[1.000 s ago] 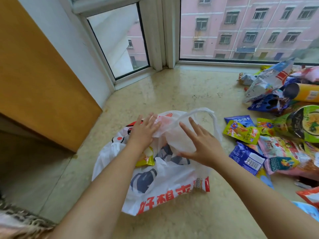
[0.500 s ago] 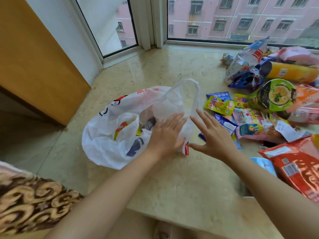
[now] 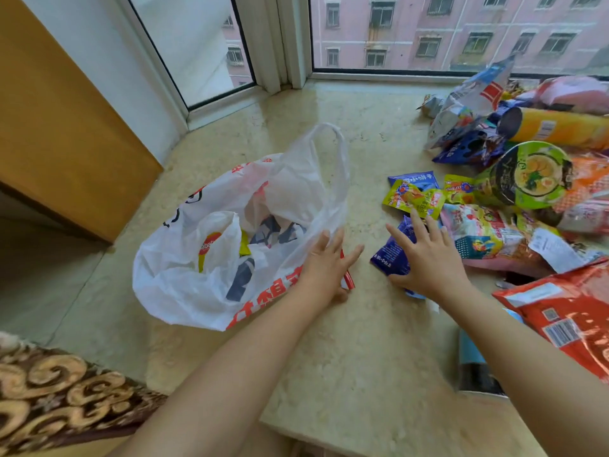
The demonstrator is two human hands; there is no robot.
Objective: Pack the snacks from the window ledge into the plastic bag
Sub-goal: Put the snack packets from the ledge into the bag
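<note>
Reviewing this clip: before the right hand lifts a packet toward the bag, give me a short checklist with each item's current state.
1. Mouth of the white plastic bag with red print open: ok, it gapes upward and packets show inside.
2. Left hand steadying the bag: ok, it lies flat on the bag's near edge.
3. Right hand on a snack: ok, its palm rests on the dark blue foil packet.
4. Packet gripped: not ok, the fingers are spread flat, not closed.
5. Path to the bag clear: ok, only bare marble ledge lies between the hands.
6. Room left in the bag: cannot tell.
</note>
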